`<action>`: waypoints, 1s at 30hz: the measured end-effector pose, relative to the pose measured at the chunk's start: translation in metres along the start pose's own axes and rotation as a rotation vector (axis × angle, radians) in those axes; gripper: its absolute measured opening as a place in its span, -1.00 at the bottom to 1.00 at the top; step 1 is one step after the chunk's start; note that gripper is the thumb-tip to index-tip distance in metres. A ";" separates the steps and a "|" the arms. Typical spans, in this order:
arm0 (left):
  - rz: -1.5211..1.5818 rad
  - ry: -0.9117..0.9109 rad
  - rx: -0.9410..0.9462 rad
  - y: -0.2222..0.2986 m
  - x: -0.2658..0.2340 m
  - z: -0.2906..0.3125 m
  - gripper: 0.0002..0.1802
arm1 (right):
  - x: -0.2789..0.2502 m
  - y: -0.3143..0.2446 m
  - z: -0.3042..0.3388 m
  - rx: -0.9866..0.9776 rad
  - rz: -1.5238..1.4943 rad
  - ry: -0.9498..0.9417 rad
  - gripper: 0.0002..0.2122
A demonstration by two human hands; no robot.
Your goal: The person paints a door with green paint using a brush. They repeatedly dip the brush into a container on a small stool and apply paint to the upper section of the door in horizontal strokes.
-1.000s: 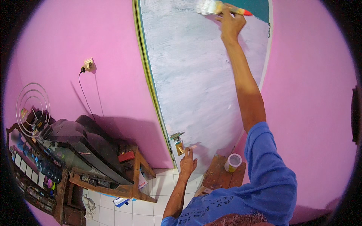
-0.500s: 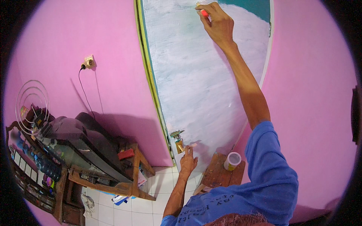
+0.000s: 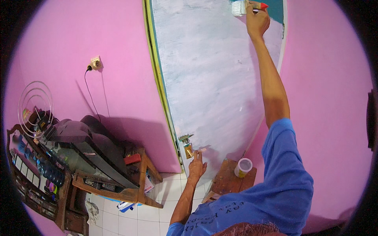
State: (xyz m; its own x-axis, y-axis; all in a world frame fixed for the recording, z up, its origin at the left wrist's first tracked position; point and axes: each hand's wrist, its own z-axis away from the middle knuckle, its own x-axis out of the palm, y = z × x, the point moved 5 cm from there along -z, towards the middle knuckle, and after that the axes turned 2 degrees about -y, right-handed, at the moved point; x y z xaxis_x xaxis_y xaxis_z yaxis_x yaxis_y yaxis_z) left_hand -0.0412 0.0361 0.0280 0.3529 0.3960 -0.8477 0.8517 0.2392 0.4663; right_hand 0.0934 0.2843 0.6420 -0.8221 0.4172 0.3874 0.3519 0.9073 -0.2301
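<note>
High on the door, my right hand (image 3: pixel 258 24) grips a paintbrush (image 3: pixel 239 8) whose wide bristles are coated white; its handle ends in red. The bristles lie against the door (image 3: pixel 212 82), where streaky white paint meets the remaining dark green area (image 3: pixel 277 19) at the top right. Low on the door, my left hand (image 3: pixel 197 168) has its fingers stretched out beside the brass door handle (image 3: pixel 189 151). I cannot tell whether the fingertips touch the handle or the door surface.
A white paint tub (image 3: pixel 243 166) stands on a wooden stool (image 3: pixel 228 179) close to the door. Left are an old bulky television (image 3: pixel 84 149) on a wooden stand (image 3: pixel 146 177), a ring antenna (image 3: pixel 35 110) and a wall socket with a plugged cord (image 3: pixel 95 62). Pink walls flank the door.
My right hand has moved rightward with the paintbrush, onto the edge of the green area, and the bristles now show plainly. My left hand stays by the door handle.
</note>
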 end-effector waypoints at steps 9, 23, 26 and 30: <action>0.026 0.034 0.025 -0.004 0.005 0.001 -0.13 | -0.018 -0.183 0.086 -0.512 -0.449 -0.239 -0.90; 0.016 0.031 0.038 -0.008 0.006 0.003 -0.13 | -0.016 -0.085 0.047 -0.132 -0.200 -0.078 -0.88; 0.003 -0.002 0.009 -0.005 0.006 0.000 -0.11 | -0.018 -0.130 0.057 -0.325 -0.286 -0.038 -0.94; 0.010 0.009 -0.001 -0.005 0.008 0.001 -0.09 | -0.011 -0.168 0.084 -0.366 -0.323 -0.131 -0.91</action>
State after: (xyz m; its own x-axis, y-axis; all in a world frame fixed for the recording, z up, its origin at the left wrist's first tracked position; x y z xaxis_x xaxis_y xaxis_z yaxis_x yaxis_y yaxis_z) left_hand -0.0421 0.0369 0.0189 0.3580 0.4063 -0.8407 0.8476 0.2363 0.4751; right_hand 0.0061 0.1226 0.6017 -0.9558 0.1233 0.2668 0.1850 0.9578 0.2200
